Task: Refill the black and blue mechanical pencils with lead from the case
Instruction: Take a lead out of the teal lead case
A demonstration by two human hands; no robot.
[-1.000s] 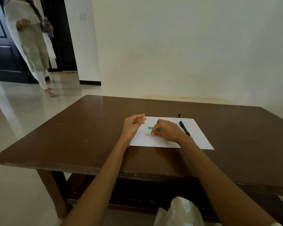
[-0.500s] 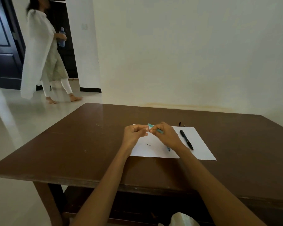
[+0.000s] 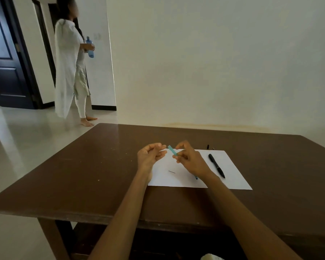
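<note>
My right hand grips the blue mechanical pencil above the white paper. Its top end points up and left, and its tip shows below my wrist. My left hand hovers just left of the pencil's top end, a small gap apart. Its fingertips are pinched together, and nothing shows between them. The black mechanical pencil lies on the right part of the paper. A thin lead stick rests on the paper below my hands. No lead case is clearly visible.
The paper lies on a brown wooden table set against a pale wall. Two small dark bits sit on the table just behind the paper. A person in white holding a blue bottle stands on the floor at the far left.
My right hand lifted the blue pencil off the paper. My left hand met its top end, then drew slightly away to the left. The person in the background walked to the right.
</note>
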